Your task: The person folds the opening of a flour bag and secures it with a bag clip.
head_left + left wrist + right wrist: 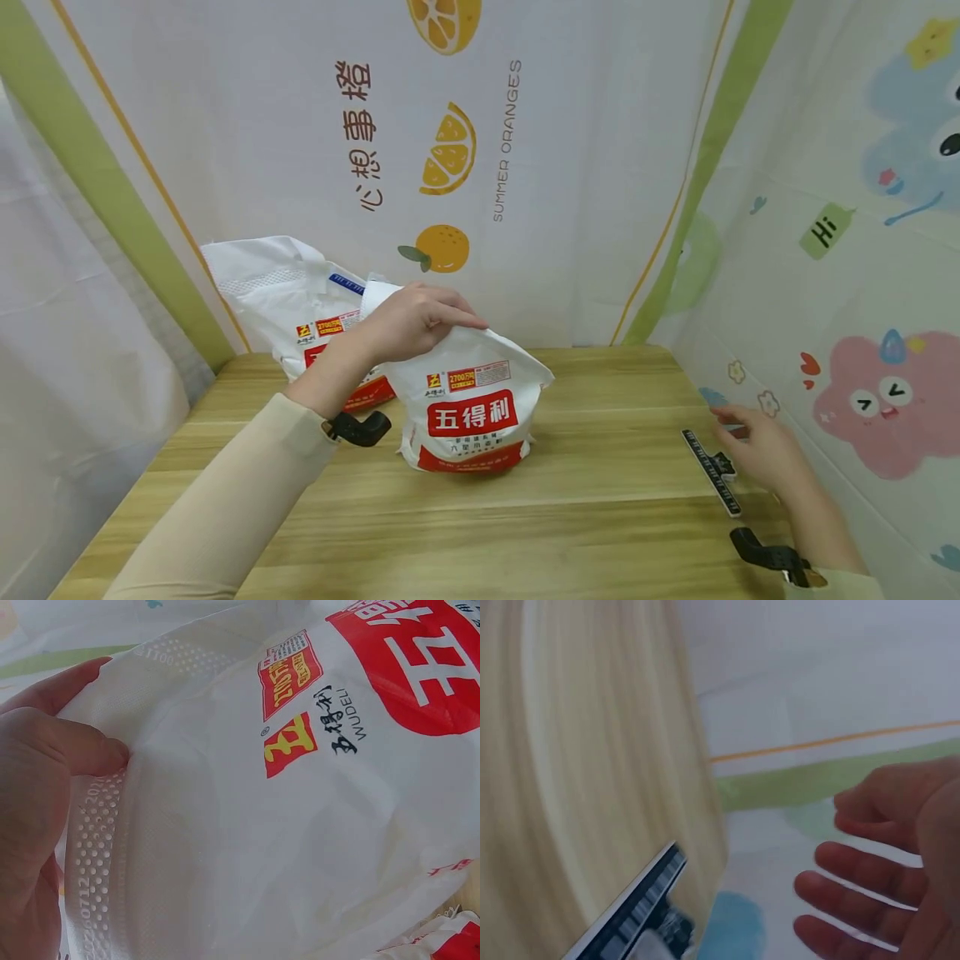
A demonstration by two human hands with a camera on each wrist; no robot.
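A white plastic flour bag [468, 412] with red printed labels stands upright on the wooden table. At its top edge my left hand [416, 321] pinches the folded rim, the thumb [97, 750] pressing on the front and the fingers behind. Over at the right, my right hand [765, 450] hovers beside a black bag clip [712, 472] patterned like piano keys. Its fingers [862, 907] are loosely bent with nothing between them, while the clip lies on the table just left of the hand.
Behind the front bag, to the left, stands a second similar flour bag [262, 279] with a blue clip [347, 283] across its upper part. Printed curtains [577, 167] rise behind and along both sides of the wooden table [600, 467].
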